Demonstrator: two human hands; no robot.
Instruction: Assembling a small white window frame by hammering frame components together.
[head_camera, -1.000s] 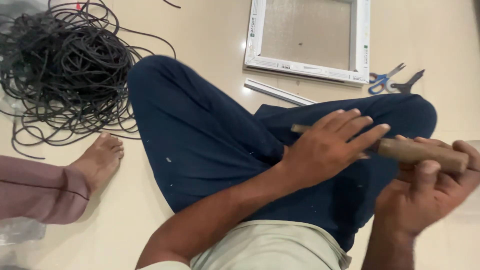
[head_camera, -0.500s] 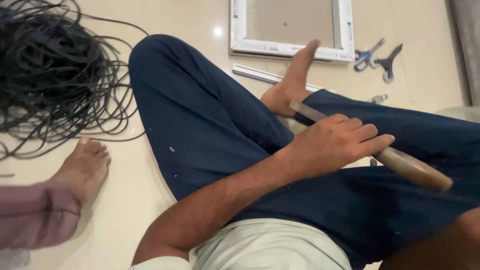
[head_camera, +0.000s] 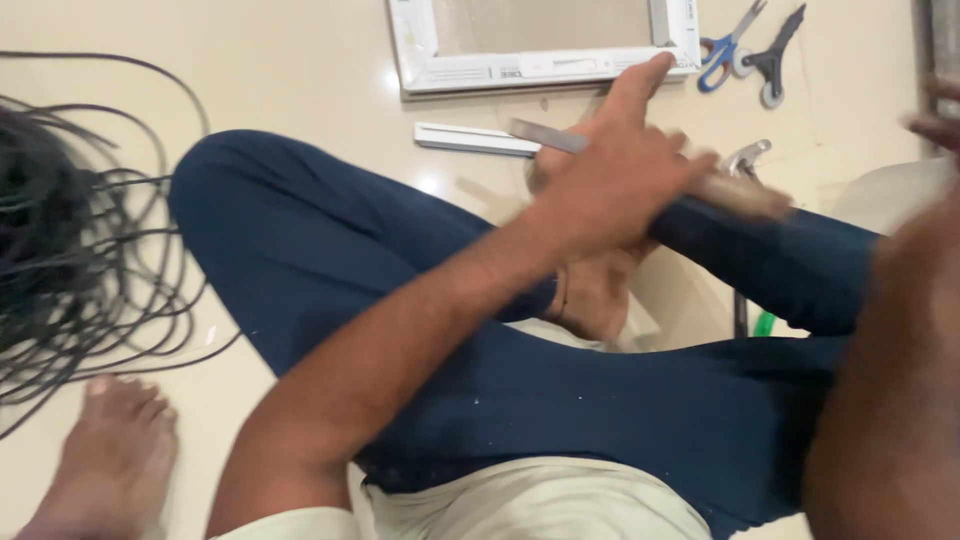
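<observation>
Nearest the camera, the person sits cross-legged on the pale glossy floor (head_camera: 300, 90) in dark blue trousers (head_camera: 400, 290) and a light shirt, one bare foot tucked in between the legs. At the lower left corner, another person's bare foot (head_camera: 115, 450) rests flat on the floor, just beside a loose tangle of thin black rubber cord (head_camera: 70, 250).

The left hand (head_camera: 625, 180) reaches forward over the knee, fingers closed around a chisel-like tool with a brown wooden handle and flat grey metal blade (head_camera: 740, 192); the handle sticks out to the right of the hand, the blade to the left, and the whole is blurred. The right hand (head_camera: 935, 120) is only a blurred sliver at the right edge, so its grip cannot be told.

Beyond the tool, a short white plastic strip (head_camera: 470, 138) lies on the floor. Farther still sits a white rectangular window frame (head_camera: 540, 68), and to its right blue-handled scissors (head_camera: 728, 45) with a dark-handled cutter (head_camera: 775, 62) just beside them.
</observation>
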